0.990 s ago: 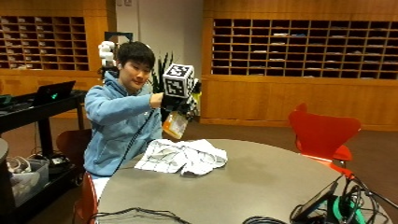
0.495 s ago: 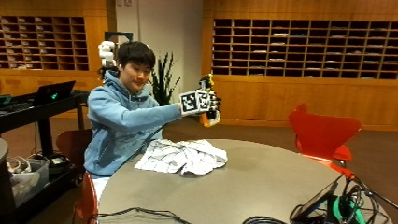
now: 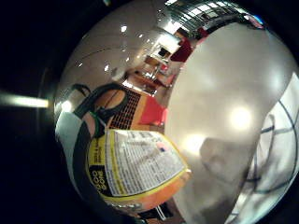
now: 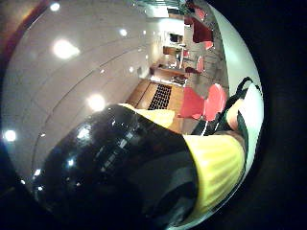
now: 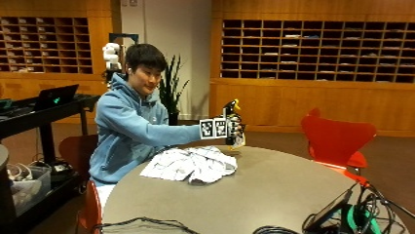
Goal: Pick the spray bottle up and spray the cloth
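A laptop (image 5: 56, 97) is seen on a dark cart (image 5: 39, 113) at the left, with a bin (image 5: 26, 187) of cables below it. A person (image 5: 133, 129) in a blue hoodie is seated at a round grey table (image 5: 272, 192). A crumpled white cloth (image 5: 191, 164) is spread on the table in front of the person. Just right of the cloth, the bottle (image 5: 232, 127) is held upright by the right hand (image 5: 227, 128), raised slightly above the table at the cloth's far right edge. The fingers are curled round the bottle's body, so the grip is closed on it. The bottle's top is dark with a yellow tip, and its lower part is orange with a label.

In the little-finger palm view the bottle's printed label (image 3: 138, 163) is seen close to the palm, with the table surface (image 3: 224, 116) beside it. In the thumb-side view the bottle's dark, glossy upper part (image 4: 120, 167) fills much of the picture.

Further right, a red chair (image 5: 337, 141) stands behind the table, and cables (image 5: 353, 214) lie on the table's near right edge.
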The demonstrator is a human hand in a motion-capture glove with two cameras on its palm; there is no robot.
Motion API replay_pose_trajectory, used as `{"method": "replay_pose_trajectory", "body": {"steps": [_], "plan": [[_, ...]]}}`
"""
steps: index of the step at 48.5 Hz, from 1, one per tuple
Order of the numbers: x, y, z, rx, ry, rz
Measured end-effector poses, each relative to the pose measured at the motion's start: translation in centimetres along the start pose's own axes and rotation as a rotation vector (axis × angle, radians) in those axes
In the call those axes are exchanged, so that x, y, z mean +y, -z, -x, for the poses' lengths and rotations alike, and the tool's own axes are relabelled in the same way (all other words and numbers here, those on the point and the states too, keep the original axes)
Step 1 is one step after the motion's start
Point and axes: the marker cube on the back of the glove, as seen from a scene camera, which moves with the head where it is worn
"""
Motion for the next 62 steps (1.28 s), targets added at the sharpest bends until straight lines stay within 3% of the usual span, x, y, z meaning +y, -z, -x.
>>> {"method": "replay_pose_trajectory", "body": {"steps": [20,40,62], "plan": [[-0.2,-1.4,-3.1,0.119,-0.04,-0.116],[0.5,-1.5,-2.2,0.181,0.0,0.038],[3.5,1.7,1.3,0.093,0.047,0.072]]}}
